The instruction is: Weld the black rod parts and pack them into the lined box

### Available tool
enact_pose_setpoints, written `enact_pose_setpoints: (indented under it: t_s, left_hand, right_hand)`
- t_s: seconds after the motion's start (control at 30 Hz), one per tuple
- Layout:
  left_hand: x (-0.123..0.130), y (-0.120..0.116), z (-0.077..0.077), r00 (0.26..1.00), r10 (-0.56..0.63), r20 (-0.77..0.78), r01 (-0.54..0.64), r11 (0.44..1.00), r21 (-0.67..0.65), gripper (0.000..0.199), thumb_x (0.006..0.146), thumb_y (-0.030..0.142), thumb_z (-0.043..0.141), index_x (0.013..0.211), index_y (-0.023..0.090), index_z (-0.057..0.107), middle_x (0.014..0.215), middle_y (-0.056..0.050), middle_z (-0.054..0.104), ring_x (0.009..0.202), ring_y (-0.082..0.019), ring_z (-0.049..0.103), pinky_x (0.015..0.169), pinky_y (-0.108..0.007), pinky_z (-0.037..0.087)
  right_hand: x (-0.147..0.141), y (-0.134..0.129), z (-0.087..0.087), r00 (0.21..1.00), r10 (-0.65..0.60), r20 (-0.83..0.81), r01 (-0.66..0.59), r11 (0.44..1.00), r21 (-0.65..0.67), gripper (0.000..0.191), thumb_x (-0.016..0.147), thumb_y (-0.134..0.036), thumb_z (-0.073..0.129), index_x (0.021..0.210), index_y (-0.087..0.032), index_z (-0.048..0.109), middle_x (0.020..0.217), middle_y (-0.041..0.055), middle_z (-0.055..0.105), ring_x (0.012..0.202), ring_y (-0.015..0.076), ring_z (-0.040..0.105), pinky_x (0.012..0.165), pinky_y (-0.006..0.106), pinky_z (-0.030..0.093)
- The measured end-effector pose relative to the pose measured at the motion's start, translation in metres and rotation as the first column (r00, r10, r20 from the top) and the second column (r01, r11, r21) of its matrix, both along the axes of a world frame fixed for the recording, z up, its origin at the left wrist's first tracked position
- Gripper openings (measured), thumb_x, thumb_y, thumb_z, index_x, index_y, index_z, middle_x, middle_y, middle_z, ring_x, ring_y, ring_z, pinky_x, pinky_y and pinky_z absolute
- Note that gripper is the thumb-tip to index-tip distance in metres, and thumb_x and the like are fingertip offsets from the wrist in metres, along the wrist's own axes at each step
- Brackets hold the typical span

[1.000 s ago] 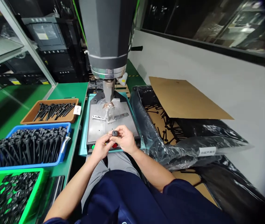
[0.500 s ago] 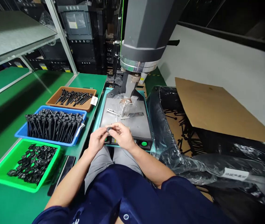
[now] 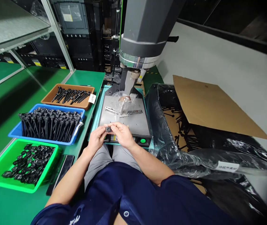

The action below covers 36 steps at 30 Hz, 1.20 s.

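A small black ring-like part (image 3: 108, 129) is pinched between my two hands, over the front edge of the machine's grey plate (image 3: 133, 125). My left hand (image 3: 96, 138) grips it from the left with fingertips closed. From the other side, my right hand (image 3: 123, 135) holds it with thumb and fingers. Behind the hands, a metal fixture (image 3: 124, 111) wrapped in clear plastic stands on the plate, below the machine's grey metal horn (image 3: 130, 82). The green tray (image 3: 50, 165) on the left has many similar small black parts.
A blue tray (image 3: 13, 132) of long black screw-like parts and a brown tray (image 3: 44, 99) with more stand on the green table. A dark phone-like object (image 3: 64, 168) lies beside them. On the right are a plastic-lined box (image 3: 166, 140) and a cardboard sheet (image 3: 213, 106).
The view has shifted slightly, so the trays sit further left and a little higher. The small part has been turned, and its flat face with the hole now shows more.
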State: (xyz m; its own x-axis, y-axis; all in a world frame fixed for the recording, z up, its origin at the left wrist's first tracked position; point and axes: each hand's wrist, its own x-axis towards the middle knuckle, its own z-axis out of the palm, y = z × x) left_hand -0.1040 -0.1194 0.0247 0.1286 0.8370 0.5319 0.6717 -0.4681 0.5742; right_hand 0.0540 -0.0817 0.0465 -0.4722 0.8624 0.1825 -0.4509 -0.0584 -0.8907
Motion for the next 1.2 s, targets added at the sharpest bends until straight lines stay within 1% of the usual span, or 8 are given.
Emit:
enact_pose_setpoints:
  t_s: [0.13, 0.27, 0.37, 0.47, 0.57, 0.67, 1.07, 1.2]
  left_hand:
    - [-0.005, -0.006, 0.003, 0.997, 0.072, 0.001, -0.072, 0.997, -0.037, 0.022, 0.094, 0.027, 0.05, 0.101, 0.02, 0.069, 0.101, -0.009, 0.072, 0.094, -0.02, 0.067, 0.084, -0.032, 0.052]
    - [-0.042, -0.02, 0.02, 0.935, 0.355, -0.018, -0.354, 0.929, -0.108, 0.024, 0.091, 0.033, 0.054, 0.102, 0.02, 0.07, 0.094, -0.006, 0.073, 0.084, -0.019, 0.066, 0.08, -0.03, 0.05]
    - [-0.104, -0.033, 0.042, 0.782, 0.62, -0.068, -0.623, 0.771, -0.13, 0.028, 0.089, 0.037, 0.055, 0.102, 0.019, 0.071, 0.093, -0.004, 0.073, 0.083, -0.019, 0.065, 0.08, -0.028, 0.048]
    - [-0.177, -0.049, 0.06, 0.55, 0.817, -0.172, -0.835, 0.533, -0.139, 0.03, 0.087, 0.034, 0.056, 0.106, 0.017, 0.07, 0.102, -0.006, 0.073, 0.091, -0.02, 0.064, 0.087, -0.029, 0.046]
    - [-0.237, -0.059, 0.068, 0.338, 0.897, -0.287, -0.94, 0.303, -0.158, 0.031, 0.086, 0.034, 0.055, 0.107, 0.016, 0.07, 0.104, -0.009, 0.073, 0.095, -0.025, 0.065, 0.088, -0.033, 0.046]
    - [-0.272, -0.061, 0.066, 0.256, 0.871, -0.42, -0.962, 0.185, -0.202, 0.03, 0.086, 0.033, 0.055, 0.107, 0.017, 0.07, 0.105, -0.012, 0.072, 0.099, -0.028, 0.065, 0.088, -0.036, 0.047]
    - [-0.282, -0.058, 0.079, 0.291, 0.707, -0.645, -0.951, 0.14, -0.276, 0.034, 0.073, 0.043, 0.071, 0.092, 0.015, 0.073, 0.101, -0.02, 0.072, 0.096, -0.035, 0.067, 0.08, -0.043, 0.052]
    - [-0.256, -0.079, 0.085, 0.341, 0.719, -0.605, -0.94, 0.259, -0.221, 0.031, 0.078, 0.037, 0.061, 0.1, 0.018, 0.073, 0.106, -0.014, 0.073, 0.1, -0.034, 0.066, 0.085, -0.042, 0.052]
  right_hand:
    - [-0.003, -0.001, 0.001, 1.0, -0.023, 0.015, 0.023, 1.0, 0.003, 0.038, 0.08, -0.057, 0.067, 0.096, -0.022, 0.069, 0.105, 0.0063, 0.074, 0.098, 0.0243, 0.07, 0.083, 0.041, 0.06]
    - [-0.001, -0.007, -0.003, 0.993, -0.065, 0.098, 0.064, 0.998, 0.007, 0.034, 0.083, -0.05, 0.067, 0.101, -0.021, 0.069, 0.089, 0.0061, 0.076, 0.083, 0.0235, 0.072, 0.075, 0.04, 0.06]
    - [0.002, -0.01, -0.013, 0.984, -0.05, 0.168, 0.036, 0.996, 0.081, 0.028, 0.086, -0.046, 0.066, 0.096, -0.02, 0.07, 0.062, 0.0007, 0.069, 0.061, 0.0186, 0.067, 0.065, 0.035, 0.057]
    - [0.003, -0.012, -0.024, 0.98, -0.068, 0.189, 0.046, 0.992, 0.121, 0.033, 0.091, -0.05, 0.058, 0.089, -0.019, 0.069, 0.051, -0.0014, 0.059, 0.056, 0.018, 0.061, 0.062, 0.035, 0.053]
    - [0.004, -0.014, -0.036, 0.972, -0.071, 0.223, 0.048, 0.993, 0.107, 0.039, 0.093, -0.053, 0.051, 0.091, -0.018, 0.069, 0.052, -0.0002, 0.058, 0.059, 0.0197, 0.062, 0.066, 0.037, 0.053]
    - [0.006, -0.014, -0.045, 0.963, -0.073, 0.26, 0.055, 0.996, 0.077, 0.038, 0.092, -0.054, 0.053, 0.092, -0.019, 0.068, 0.054, 0.0001, 0.059, 0.062, 0.0203, 0.062, 0.067, 0.037, 0.053]
    - [0.042, -0.018, -0.072, 0.925, -0.145, 0.352, 0.164, 0.986, -0.026, 0.043, 0.083, -0.06, 0.061, 0.089, -0.019, 0.07, 0.056, 0.0021, 0.059, 0.058, 0.0203, 0.059, 0.063, 0.036, 0.053]
    - [0.073, -0.025, -0.097, 0.892, -0.236, 0.385, 0.295, 0.95, -0.101, 0.047, 0.081, -0.063, 0.062, 0.086, -0.017, 0.069, 0.054, 0.0015, 0.058, 0.053, 0.019, 0.057, 0.053, 0.033, 0.051]
